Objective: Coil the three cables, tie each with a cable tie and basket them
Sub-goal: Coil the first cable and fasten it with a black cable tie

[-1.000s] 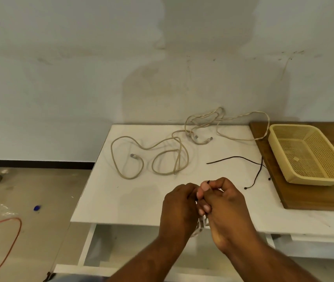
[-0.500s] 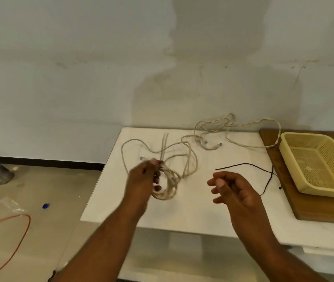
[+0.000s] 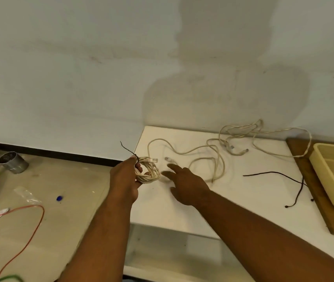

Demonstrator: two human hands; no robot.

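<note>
My left hand (image 3: 125, 178) grips a small coiled beige cable (image 3: 148, 171) at the table's left edge; a black cable tie (image 3: 127, 149) sticks up from the coil. My right hand (image 3: 184, 184) hovers open just right of the coil, fingers spread, holding nothing. A second beige cable (image 3: 202, 157) lies loose on the white table (image 3: 243, 200) beyond my right hand. The third beige cable (image 3: 263, 135) sprawls at the back by the wall. Two black ties (image 3: 280, 176) lie near the yellow basket (image 3: 332, 176), which stands at the right.
The basket rests on a wooden board (image 3: 312, 190) at the table's right. On the floor to the left are a metal can (image 3: 13, 161), an orange wire (image 3: 29, 224) and bits of litter. The wall runs close behind the table.
My hands, joined near the table's front a second ago, have parted. The left hand carried the tied coil to the left edge; the right hand opened and moved left toward it. The view swung left.
</note>
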